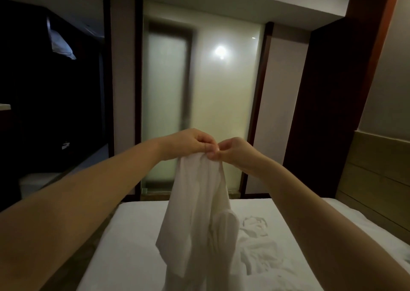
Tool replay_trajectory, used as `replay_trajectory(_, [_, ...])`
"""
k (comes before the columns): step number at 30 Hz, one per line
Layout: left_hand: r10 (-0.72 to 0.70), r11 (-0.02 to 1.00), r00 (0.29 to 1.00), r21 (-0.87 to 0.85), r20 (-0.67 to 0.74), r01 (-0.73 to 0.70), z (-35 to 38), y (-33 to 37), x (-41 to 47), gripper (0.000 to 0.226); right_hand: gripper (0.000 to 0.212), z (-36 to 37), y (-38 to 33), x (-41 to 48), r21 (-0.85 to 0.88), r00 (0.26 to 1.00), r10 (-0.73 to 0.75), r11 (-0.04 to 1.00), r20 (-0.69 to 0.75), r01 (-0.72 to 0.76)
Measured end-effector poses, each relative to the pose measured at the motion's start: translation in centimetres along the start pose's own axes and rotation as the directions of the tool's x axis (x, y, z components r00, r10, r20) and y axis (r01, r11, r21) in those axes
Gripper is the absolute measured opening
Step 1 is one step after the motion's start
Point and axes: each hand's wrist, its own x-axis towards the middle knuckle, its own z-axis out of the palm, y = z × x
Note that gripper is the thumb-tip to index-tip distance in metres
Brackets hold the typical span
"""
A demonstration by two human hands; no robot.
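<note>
White cloth [195, 213], head view: the cloth hangs in long vertical folds from my two hands, which I hold raised in front of me over the bed [133, 246]. Its upper edge is bunched at my fingertips; its lower part falls in front of the mattress and runs out past the bottom of the view, so I cannot tell whether it touches the sheet. My left hand [188, 143] has its fingers curled and pinches the gathered top edge from the left. My right hand [233, 151] pinches the same edge between thumb and fingers just beside it, and the knuckles of the two hands meet or nearly meet above the cloth. Both forearms are bare and stretch in from the lower corners. On the bed, to the right of the hanging cloth, lies a crumpled white fabric [259, 244], apart from my hands. Behind the bed stands a frosted glass panel [221, 113] with a round glare of light [220, 51] on it. A dark wooden column [332, 113] rises to its right, and a pale headboard [377, 179] borders the bed at the far right.
</note>
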Motion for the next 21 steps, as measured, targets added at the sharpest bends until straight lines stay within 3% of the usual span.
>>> replay_trajectory(2, [0.005, 0.998, 1.000, -0.063, 0.018, -0.004, 0.3, -0.5, -0.5, 0.012, 0.031, 0.1, 0.1, 0.3, -0.061, 1.000, -0.001, 0.998, -0.015, 0.000])
replay_trajectory(5, [-0.050, 0.987, 0.997, -0.150, 0.057, 0.058, -0.1, -2.5, -1.5, 0.029, 0.025, -0.7, 1.1, 0.4, -0.125, 0.998, 0.013, 0.992, -0.057, -0.020])
replay_trajectory(8, [-0.091, 0.992, 0.995, -0.086, 0.045, 0.094, -1.3, -4.6, -2.4, 0.007, 0.020, -2.6, 2.7, 0.4, 0.025, 0.968, 0.017, 1.000, -0.250, -0.011])
replay_trajectory(10, [-0.112, 0.984, 0.994, -0.143, -0.005, 0.110, -2.2, -5.4, -2.8, 0.013, 0.020, -3.8, 3.7, 0.3, 0.127, 0.924, 0.060, 0.992, -0.377, -0.013])
replay_trajectory(13, [-0.169, 0.950, 0.985, -0.270, -0.036, 0.154, -3.7, -6.3, -3.1, 0.026, 0.024, -4.6, 4.7, 0.3, 0.128, 0.900, 0.101, 0.990, -0.424, -0.050])
replay_trajectory(17, [-0.295, 0.956, 0.955, -0.004, -0.032, 0.295, -5.2, -8.0, -3.0, 0.021, 0.014, -5.8, 6.4, -0.1, 0.187, 0.826, 0.171, 0.979, -0.537, -0.081])
replay_trajectory(18, [-0.318, 0.948, 0.947, -0.010, -0.052, 0.318, -5.4, -8.4, -3.0, 0.020, 0.013, -6.1, 7.0, -0.3, 0.218, 0.801, 0.199, 0.972, -0.564, -0.088])
replay_trajectory(21, [-0.335, 0.927, 0.932, -0.222, -0.138, 0.301, -5.1, -8.8, -2.8, 0.017, 0.015, -5.9, 8.1, -1.1, 0.179, 0.817, 0.229, 0.971, -0.529, -0.156])
